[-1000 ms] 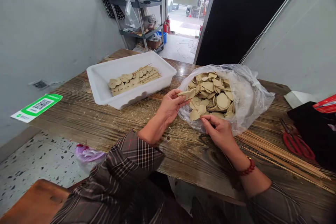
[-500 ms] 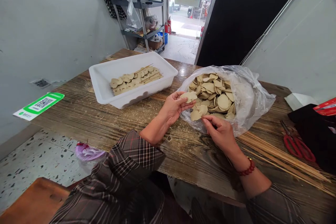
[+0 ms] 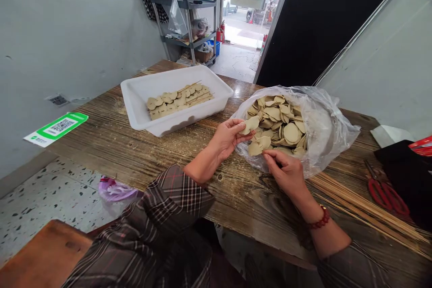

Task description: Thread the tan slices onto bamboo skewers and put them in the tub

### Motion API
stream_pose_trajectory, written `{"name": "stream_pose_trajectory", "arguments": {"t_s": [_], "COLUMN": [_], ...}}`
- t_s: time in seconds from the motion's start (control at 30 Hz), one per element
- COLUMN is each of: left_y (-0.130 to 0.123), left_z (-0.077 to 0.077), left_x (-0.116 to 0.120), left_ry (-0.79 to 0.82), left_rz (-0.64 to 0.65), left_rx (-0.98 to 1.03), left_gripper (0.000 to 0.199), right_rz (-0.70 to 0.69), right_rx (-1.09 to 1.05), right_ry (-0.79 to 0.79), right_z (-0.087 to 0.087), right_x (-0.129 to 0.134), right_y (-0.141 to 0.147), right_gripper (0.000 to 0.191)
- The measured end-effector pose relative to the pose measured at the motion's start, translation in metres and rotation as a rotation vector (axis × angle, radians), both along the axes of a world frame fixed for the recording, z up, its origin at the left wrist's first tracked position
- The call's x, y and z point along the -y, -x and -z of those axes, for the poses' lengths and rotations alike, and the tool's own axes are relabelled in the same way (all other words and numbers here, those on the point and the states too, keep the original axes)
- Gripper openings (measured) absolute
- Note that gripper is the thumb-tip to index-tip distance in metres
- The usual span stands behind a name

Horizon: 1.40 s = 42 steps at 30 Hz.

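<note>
My left hand (image 3: 227, 140) pinches a flat beige slice (image 3: 251, 125) between thumb and fingers, over the near left edge of the clear plastic bag (image 3: 326, 132). Close beside it, my right hand (image 3: 286, 169) grips the end of a thin skewer, of which only a little shows. Threaded slices (image 3: 259, 146) sit on that skewer between the two hands. A heap of loose beige slices (image 3: 290, 132) fills the open mouth of the bag. To the left, a white plastic tray (image 3: 143, 126) holds rows of skewered slices (image 3: 168, 103).
Bare wooden skewers (image 3: 364, 207) lie on the table (image 3: 162, 153) right of my right hand, near red-handled scissors (image 3: 388, 193) and a black cloth (image 3: 401, 162). A green-and-white QR card (image 3: 57, 129) lies at the left edge. A grey cart (image 3: 189, 4) stands behind.
The whole view has shifted slightly, so things appear a little further right. The slice in my left hand has tilted; both hands keep nearly the same place by the bag.
</note>
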<state>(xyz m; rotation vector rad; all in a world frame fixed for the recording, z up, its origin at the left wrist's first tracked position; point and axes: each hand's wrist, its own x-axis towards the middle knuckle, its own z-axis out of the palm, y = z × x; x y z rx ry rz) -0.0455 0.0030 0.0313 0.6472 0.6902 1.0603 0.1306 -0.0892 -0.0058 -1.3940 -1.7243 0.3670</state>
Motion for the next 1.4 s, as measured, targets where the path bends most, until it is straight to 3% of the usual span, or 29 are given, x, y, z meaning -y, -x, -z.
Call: {"name": "stream_pose_trajectory", "arguments": {"t_s": [0.33, 0.57, 1.03, 1.2, 1.4], "left_y": [-0.006, -0.006, -0.008, -0.010, -0.007], "left_z": [0.006, 0.009, 0.014, 0.012, 0.007], "left_x": [0.003, 0.002, -0.001, 0.003, 0.005], "left_ry": [-0.057, -0.163, -0.428, -0.388, -0.161], "left_rz": [0.002, -0.084, -0.174, -0.061, 0.050], "left_rx": [-0.035, -0.141, -0.353, -0.336, -0.112], "left_gripper": [0.020, 0.029, 0.012, 0.015, 0.034], "right_rz": [0.000, 0.011, 0.003, 0.007, 0.002], "right_rx": [-0.011, -0.081, -0.140, -0.187, -0.303], "right_ry": [0.037, 0.120, 0.180, 0.184, 0.215], "right_z": [-0.003, -0.006, -0.005, -0.006, -0.006], "right_x": [-0.001, -0.001, -0.002, -0.002, -0.003], "right_y": [0.001, 0.002, 0.002, 0.003, 0.001], "right_gripper": [0.025, 0.027, 0.030, 0.030, 0.032]}}
